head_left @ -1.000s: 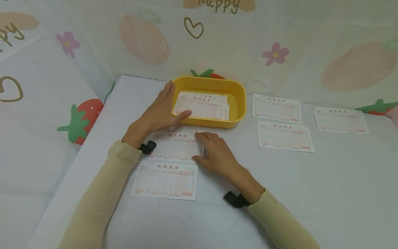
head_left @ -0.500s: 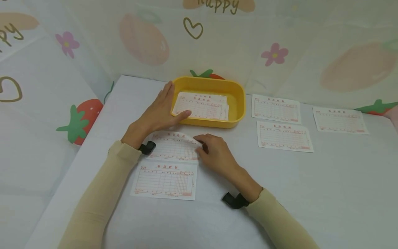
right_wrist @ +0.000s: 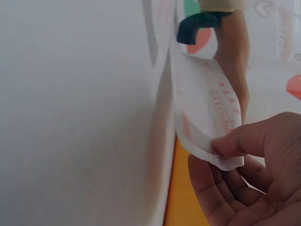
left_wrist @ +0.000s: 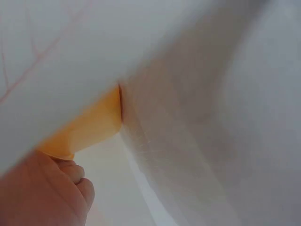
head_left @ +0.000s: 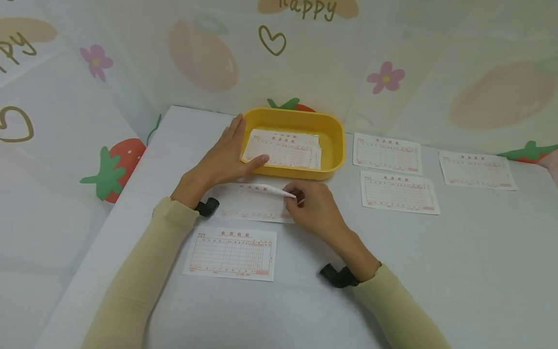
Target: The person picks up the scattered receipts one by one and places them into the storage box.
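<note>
Lying nearest on the white table (head_left: 331,320) is a flat white red-printed paper slip (head_left: 231,254), room stretching rightward. Beyond, the right hand (head_left: 316,208) is pinching a bowed matching slip (head_left: 250,208), perhaps several sheets, by its right edge; lifting seems in hand, calling for steadiness. The left hand (head_left: 222,157), thumb apart, is resting against a yellow plastic tray (head_left: 301,173).

On my remote feed a wht. tbl. (head_left: 244,310) fills 6 o'clock; pale printed bkgd. cloth (head_left: 322,48) hangs at 12 and 9, w/ pink flowers (head_left: 386,77) at 10 and 2 and a red strawb. (head_left: 126,157) at 9. I get soft, dim light.
</note>
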Available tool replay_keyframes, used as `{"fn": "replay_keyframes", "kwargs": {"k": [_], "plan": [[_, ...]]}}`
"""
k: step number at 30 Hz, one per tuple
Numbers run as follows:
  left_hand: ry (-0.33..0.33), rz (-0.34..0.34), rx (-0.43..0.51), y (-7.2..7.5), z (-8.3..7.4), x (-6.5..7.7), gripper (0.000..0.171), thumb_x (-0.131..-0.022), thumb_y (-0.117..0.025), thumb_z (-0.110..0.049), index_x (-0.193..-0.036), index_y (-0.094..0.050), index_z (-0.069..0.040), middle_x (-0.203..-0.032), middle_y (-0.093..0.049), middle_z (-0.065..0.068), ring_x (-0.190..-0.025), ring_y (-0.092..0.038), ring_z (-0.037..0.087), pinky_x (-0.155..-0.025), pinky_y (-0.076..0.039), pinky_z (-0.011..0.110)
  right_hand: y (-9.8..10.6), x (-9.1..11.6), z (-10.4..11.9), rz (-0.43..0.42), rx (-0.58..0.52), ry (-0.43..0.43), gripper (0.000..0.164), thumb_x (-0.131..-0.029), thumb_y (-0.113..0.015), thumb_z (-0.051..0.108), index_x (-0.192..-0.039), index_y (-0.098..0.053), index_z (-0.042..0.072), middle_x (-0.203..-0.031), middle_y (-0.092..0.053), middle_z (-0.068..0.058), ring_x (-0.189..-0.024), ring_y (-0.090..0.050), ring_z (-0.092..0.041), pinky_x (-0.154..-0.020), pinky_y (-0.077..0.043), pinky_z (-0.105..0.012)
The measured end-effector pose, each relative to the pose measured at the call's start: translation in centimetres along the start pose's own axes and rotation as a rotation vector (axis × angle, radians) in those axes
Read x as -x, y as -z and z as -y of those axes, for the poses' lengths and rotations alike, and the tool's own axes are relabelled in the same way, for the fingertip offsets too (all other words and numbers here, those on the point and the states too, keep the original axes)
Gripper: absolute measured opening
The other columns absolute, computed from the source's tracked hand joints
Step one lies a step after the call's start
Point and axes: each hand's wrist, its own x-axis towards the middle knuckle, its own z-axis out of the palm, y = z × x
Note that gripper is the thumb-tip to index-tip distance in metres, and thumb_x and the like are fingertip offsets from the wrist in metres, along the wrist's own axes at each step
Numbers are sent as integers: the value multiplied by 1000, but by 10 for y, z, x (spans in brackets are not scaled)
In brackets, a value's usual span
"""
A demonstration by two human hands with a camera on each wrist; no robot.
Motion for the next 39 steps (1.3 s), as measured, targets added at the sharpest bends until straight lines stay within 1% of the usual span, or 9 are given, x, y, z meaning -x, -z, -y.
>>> {"fn": "replay_keyframes", "kwargs": {"k": [3, 9, 13, 16, 21, 26, 30, 35, 39], "plan": [[-1, -1, -1, 0, 0, 0, 122, -94, -48, -81, -169, 16, -9, -180, 16, 8, -169, 7, 26, -140, -5, 47, 8, 1, 2, 0, 19, -5, 13, -94, -73, 6, -107, -75, 4, -85, -73, -7, -76, -68, -17, -74, -65, -32], [1, 3, -6, 0, -1, 1, 120, -94, -48, -79, -169, 16, -10, -180, 16, 7, -169, 6, 26, -139, -5, 47, 24, 4, 2, 30, -7, -2, 32, -96, -75, 6, -127, -72, 5, -107, -79, -11, -86, -74, -22, -80, -67, -36], [7, 14, -8, 1, -1, 1, 120, -95, -47, -80, -168, 16, -9, -179, 18, 6, -169, 7, 26, -140, -5, 47, 37, 5, 0, 50, -16, -1, 24, -97, -75, 7, -120, -76, 4, -108, -80, -11, -90, -76, -23, -81, -68, -38], [8, 17, -9, 1, -1, 1, 120, -95, -47, -80, -168, 16, -9, -179, 19, 6, -169, 8, 26, -140, -4, 46, 49, 5, -1, 66, 2, -35, 18, -98, -74, 10, -114, -80, 4, -107, -80, -10, -92, -75, -24, -78, -66, -35], [-6, 8, 29, 1, 0, 1, 121, -94, -48, -80, -169, 16, -10, -179, 18, 6, -169, 10, 25, -140, -3, 47, 70, 5, -2, 60, 0, -112, 22, -100, -74, 15, -118, -77, 3, -107, -79, -12, -91, -76, -26, -72, -62, -28], [-30, -11, 62, 0, 1, -1, 119, -94, -55, -75, -170, 11, -12, -180, 13, 7, -169, 9, 27, -139, -4, 51, 89, 3, -9, 22, -61, -153, 19, -100, -73, 16, -115, -74, 3, -108, -79, -13, -86, -78, -25, -72, -61, -23], [-28, -14, 39, 0, 2, -2, 114, -95, -60, -61, -170, 7, -7, -180, 10, 9, -169, 4, 30, -139, -7, 52, 99, 1, -14, -32, -161, -187, 20, -102, -71, 17, -116, -74, 4, -114, -78, -13, -91, -77, -22, -77, -64, -22], [-16, -2, 16, 1, 1, -2, 107, -95, -56, -45, -169, 8, -3, -180, 12, 12, -169, 4, 29, -139, -7, 49, 108, -9, -20, -133, -235, -187, 24, -104, -67, 15, -122, -73, 1, -120, -74, -17, -100, -74, -19, -80, -66, -24], [2, 19, 0, 1, 0, -2, 110, -97, -53, -57, -169, 12, -4, -179, 16, 10, -169, 8, 27, -140, -4, 45, 115, -21, -23, -210, -232, -206, 26, -104, -66, 17, -124, -72, 0, -121, -73, -16, -101, -72, -18, -81, -66, -23]]}}
